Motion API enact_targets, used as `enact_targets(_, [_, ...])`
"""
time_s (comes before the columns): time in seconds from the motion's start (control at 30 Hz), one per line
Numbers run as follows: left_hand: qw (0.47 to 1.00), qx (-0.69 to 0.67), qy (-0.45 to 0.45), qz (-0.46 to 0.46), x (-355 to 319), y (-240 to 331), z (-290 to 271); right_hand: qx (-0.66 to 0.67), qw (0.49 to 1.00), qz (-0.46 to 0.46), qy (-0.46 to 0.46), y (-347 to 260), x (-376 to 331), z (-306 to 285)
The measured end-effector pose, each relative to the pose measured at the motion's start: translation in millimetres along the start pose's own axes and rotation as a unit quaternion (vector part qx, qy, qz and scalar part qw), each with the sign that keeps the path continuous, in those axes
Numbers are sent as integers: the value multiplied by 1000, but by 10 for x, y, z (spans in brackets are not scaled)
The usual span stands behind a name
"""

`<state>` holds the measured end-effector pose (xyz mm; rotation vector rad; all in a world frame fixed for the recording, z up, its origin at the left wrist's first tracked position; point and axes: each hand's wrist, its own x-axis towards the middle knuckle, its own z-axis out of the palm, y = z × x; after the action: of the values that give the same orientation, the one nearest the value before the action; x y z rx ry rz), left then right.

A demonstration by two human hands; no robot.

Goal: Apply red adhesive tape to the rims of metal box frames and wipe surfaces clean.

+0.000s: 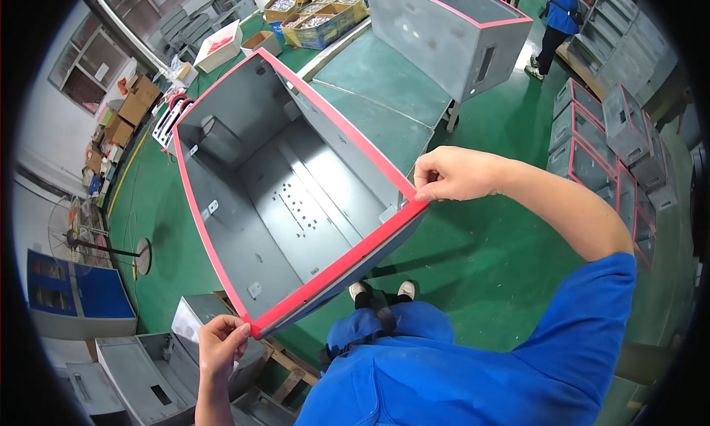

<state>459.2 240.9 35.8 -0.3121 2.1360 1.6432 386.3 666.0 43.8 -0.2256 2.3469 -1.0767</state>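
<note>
In front of me an open grey metal cabinet box (pixel 292 197) stands tilted across the view, its open side facing up toward me. Red tape (pixel 336 267) runs along its rim on all sides. At the near left corner my left hand (pixel 222 345) is closed, thumb and finger pinching the tape. My right hand (pixel 462 176) pinches the tape at the near right corner, its other fingers curled in. Between the two hands lies the near edge with its straight red strip. Small holes and brackets show inside the box.
A green-topped table (pixel 370 104) carries another grey box (pixel 451 38) with a red edge. Stacked red-edged boxes (pixel 592 145) stand at right, grey metal housings (pixel 144 378) at lower left. A fan (pixel 103 245) is on the left. Another person (pixel 558 23) stands far right.
</note>
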Motion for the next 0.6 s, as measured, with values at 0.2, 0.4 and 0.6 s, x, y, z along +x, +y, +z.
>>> enact_targets(0.2, [997,-65,-25,-19,50,-79,-58,-35,998,8,-47,-16,66,-53])
enact_targets(0.4, [995,-83,-39,-29,61,-71,-45,-58,997,4,-57,-50,70,-73])
enact_targets(0.6, [995,-93,-35,-26,59,-73,-33,-73,995,-21,-69,-14,116,-102])
